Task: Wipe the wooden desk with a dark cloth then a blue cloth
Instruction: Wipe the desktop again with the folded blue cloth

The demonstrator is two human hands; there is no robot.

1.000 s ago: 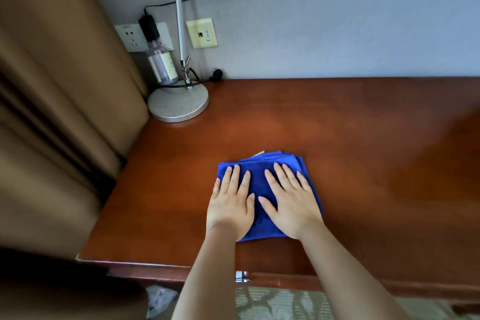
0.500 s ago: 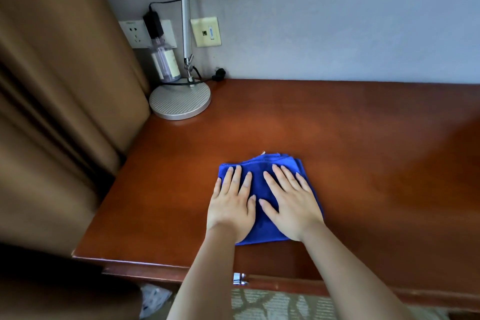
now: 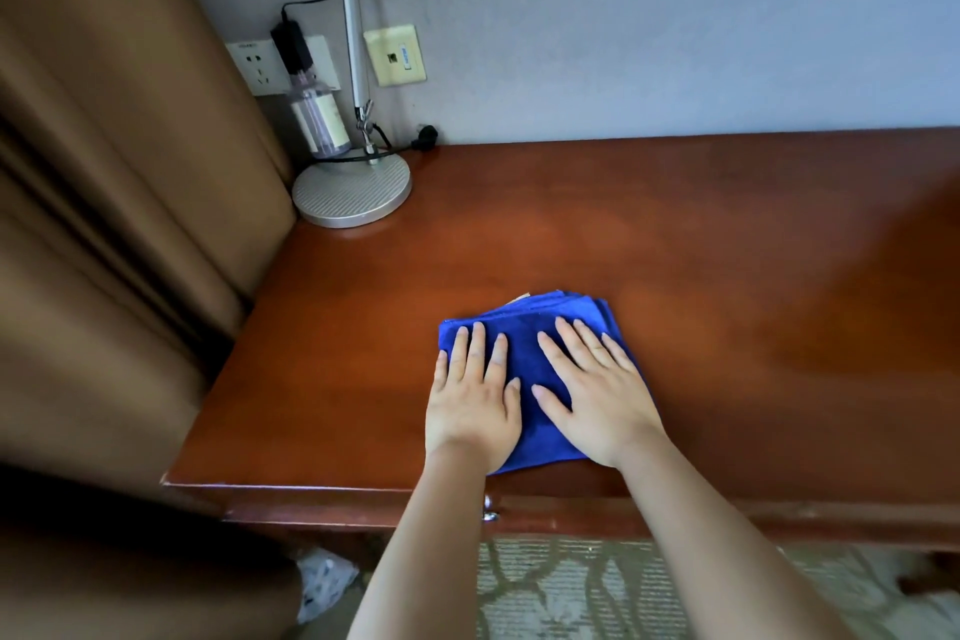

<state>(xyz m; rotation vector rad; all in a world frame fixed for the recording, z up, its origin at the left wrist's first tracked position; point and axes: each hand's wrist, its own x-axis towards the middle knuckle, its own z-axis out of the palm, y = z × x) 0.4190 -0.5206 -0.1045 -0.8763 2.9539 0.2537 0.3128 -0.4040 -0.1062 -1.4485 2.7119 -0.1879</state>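
Blue cloth [image 3: 524, 359], folded into a thick pad, is laid flat on the wooden desk [image 3: 675, 244] close to its near edge, left of the middle of what is seen. It is pressed down by both palms: the left hand [image 3: 475, 405] is set on the cloth's left half, the right hand [image 3: 597, 395] on its right half, thumbs nearly meeting over the middle. On both hands the fingers are held straight and slightly spread, flat on the fabric; nothing is gripped or pinched.

No dark cloth is seen anywhere, so the step in hand is judged to be the second one, the pass with the blue cloth (how much of the desk has already been covered cannot be told from the surface).

For the next move, even downward pressure is called for while the pad is slid across the wood, with the folds kept together so that the layers at the far edge are not dragged open. Toward the far left corner care is needed: a lamp base [image 3: 352, 195] is stood there with a small bottle [image 3: 319, 120] just behind it and a cable [image 3: 358, 156] lying across it.
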